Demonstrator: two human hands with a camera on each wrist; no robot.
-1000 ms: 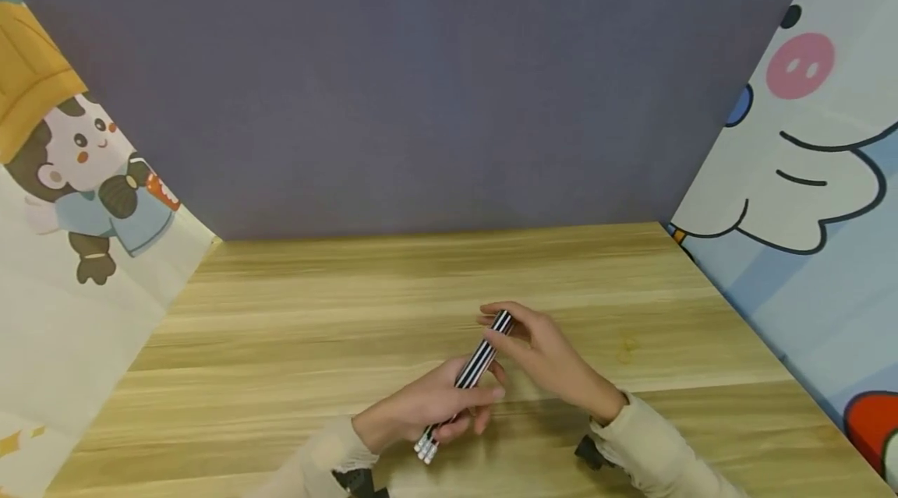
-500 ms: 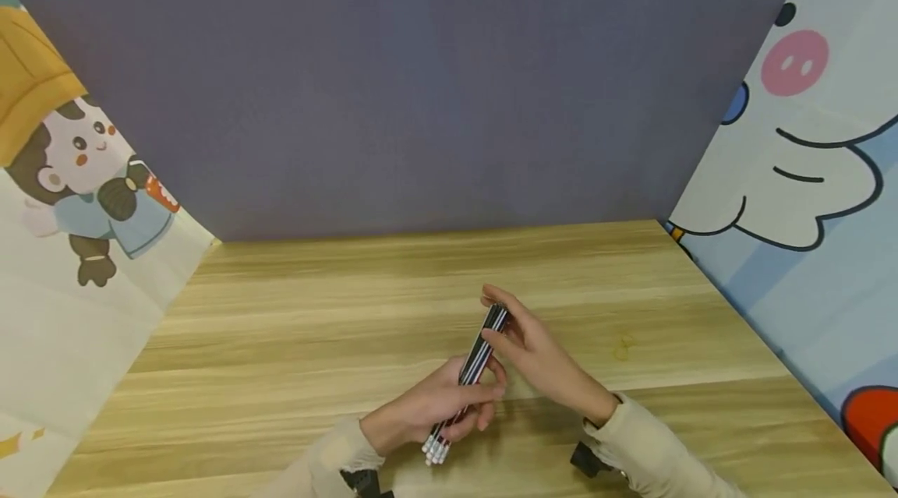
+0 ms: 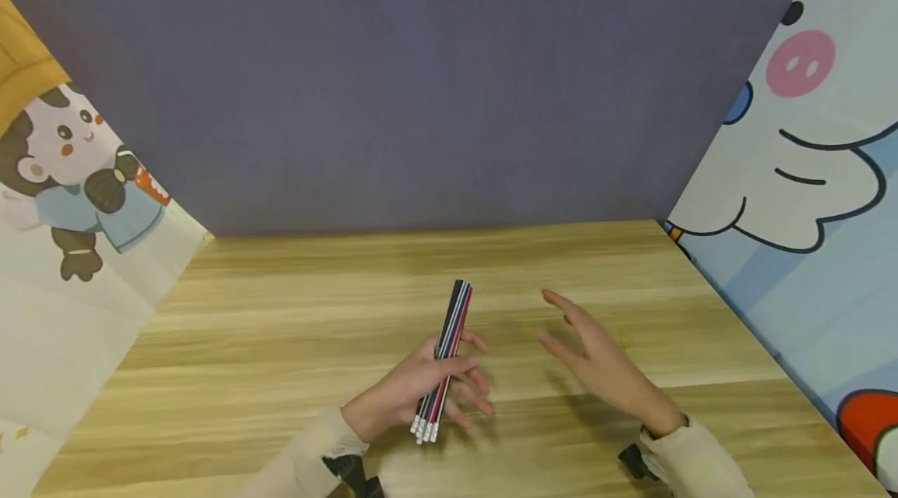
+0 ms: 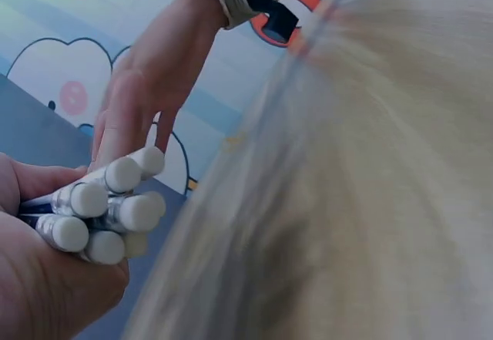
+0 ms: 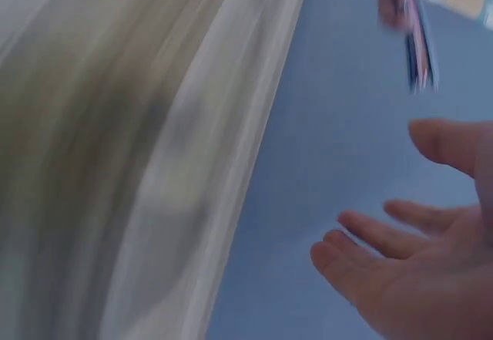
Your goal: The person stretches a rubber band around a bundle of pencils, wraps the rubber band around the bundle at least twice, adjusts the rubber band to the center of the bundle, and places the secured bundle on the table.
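A bundle of several pencils [image 3: 454, 320], dark and striped with one red or pink, lies across my left hand [image 3: 414, 379], held by the thumb above the table. White erasers [image 4: 123, 213] cap their near ends and fill the lower left of the left wrist view. The far ends point forward, tilted slightly right. My right hand [image 3: 596, 362] hovers apart, to the right of the bundle, with nothing in it. Its thumb and fingers are spread in the right wrist view, where the pencils [image 5: 420, 47] appear blurred beyond it.
A wood-grain table [image 3: 316, 287] extends under both hands. A dark grey panel [image 3: 435, 93] rises at its far edge. Cartoon-printed sheets stand at the left [image 3: 105, 194] and right [image 3: 786, 194] sides.
My right hand has let go of the pencils' far ends and moved away to the right. The left hand has shifted slightly left with the bundle, which now stands more upright in the head view.
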